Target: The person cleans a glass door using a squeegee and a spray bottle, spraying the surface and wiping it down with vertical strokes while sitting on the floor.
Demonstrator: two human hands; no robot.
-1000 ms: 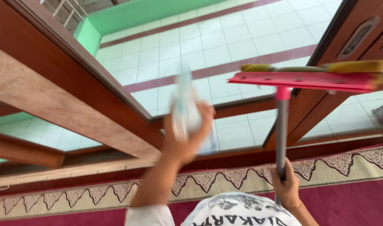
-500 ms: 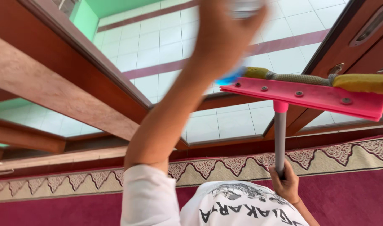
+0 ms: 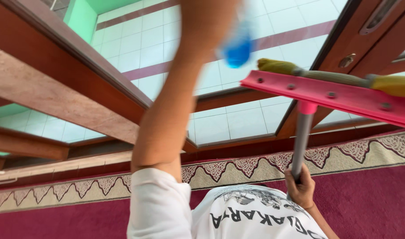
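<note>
My left arm rises through the middle of the view. My left hand (image 3: 209, 15) is blurred at the top edge, closed on a spray bottle whose blue part (image 3: 237, 51) shows just below it, in front of the window glass (image 3: 238, 124). My right hand (image 3: 301, 190) grips the lower end of a grey pole (image 3: 301, 141) near my white printed shirt (image 3: 251, 217). The pole carries a pink squeegee head (image 3: 331, 95) with a yellow-green sponge strip (image 3: 379, 82) behind it, held up against the window at the right.
Brown wooden window frames (image 3: 78, 88) run diagonally across the left, and a door frame with a metal lock (image 3: 346, 59) stands at the upper right. Pale tiles show through the glass. A red carpet with a beige patterned border (image 3: 366, 155) lies below.
My left arm has swung upward with the spray bottle, from mid-window to the top edge. The squeegee head has shifted slightly and looks nearer; my right hand keeps its grip on the pole.
</note>
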